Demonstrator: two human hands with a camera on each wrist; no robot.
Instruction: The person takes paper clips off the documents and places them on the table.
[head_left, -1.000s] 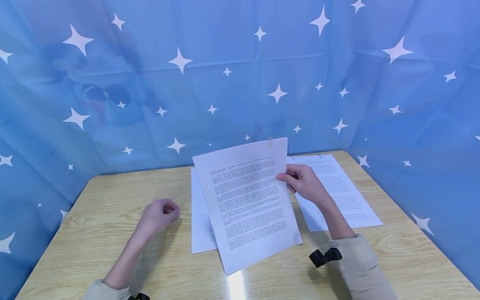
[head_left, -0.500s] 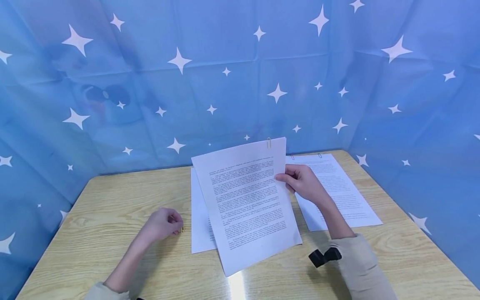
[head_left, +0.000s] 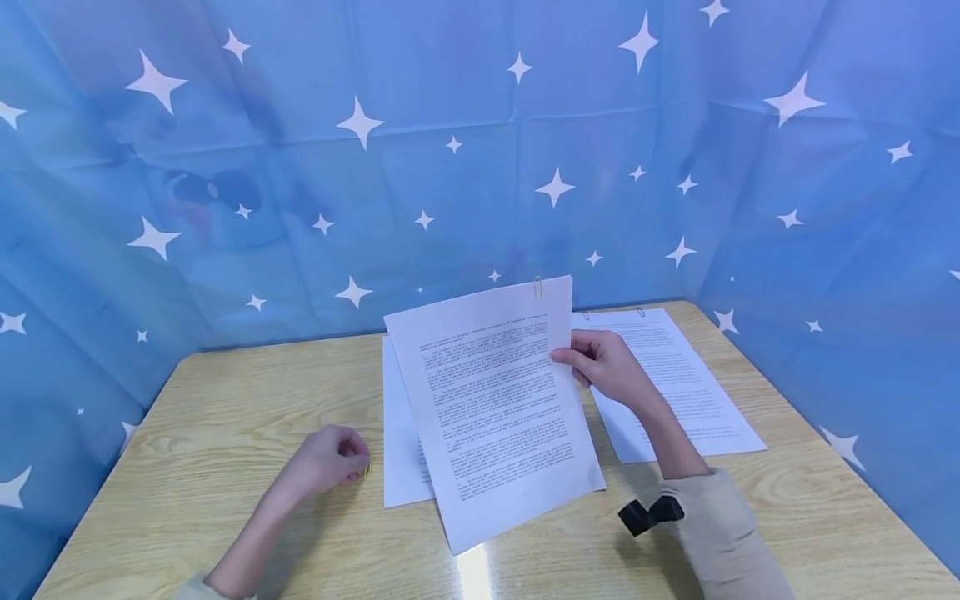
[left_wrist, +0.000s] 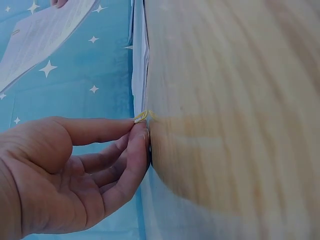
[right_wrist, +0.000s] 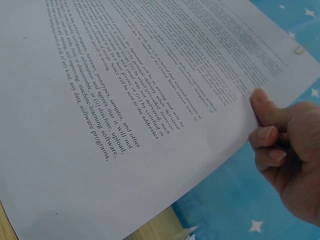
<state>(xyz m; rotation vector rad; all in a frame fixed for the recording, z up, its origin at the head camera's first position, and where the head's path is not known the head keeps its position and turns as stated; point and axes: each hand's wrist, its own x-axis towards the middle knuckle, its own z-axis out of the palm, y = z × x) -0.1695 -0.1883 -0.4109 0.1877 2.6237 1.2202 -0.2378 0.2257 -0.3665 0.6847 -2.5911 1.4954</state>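
Note:
Between thumb and fingertips my left hand (head_left: 330,458) pinches a yellow paper clip (left_wrist: 141,116), low over the wooden table, left of the papers. My right hand (head_left: 611,365) grips the right edge of some printed sheets (head_left: 502,408) and holds them up, tilted, with the text facing me. A light-coloured paper clip (head_left: 537,287) sits on their top edge near the right corner. In the right wrist view, the thumb (right_wrist: 262,102) presses on the front of the sheets while the other fingers curl behind. Another printed paper (head_left: 401,425) lies on the table, mostly hidden behind the raised sheets.
Right of the raised sheets, a printed document (head_left: 675,392) lies on the table (head_left: 240,417), with two clips on its top edge, one a dark paper clip (head_left: 641,312). A blue curtain (head_left: 450,200) with white stars hangs around the table's back and sides.
My left hand has moved down towards the near side and slightly right, and the yellow paper clip now shows at its fingertips. The right hand and its sheets have stayed nearly still.

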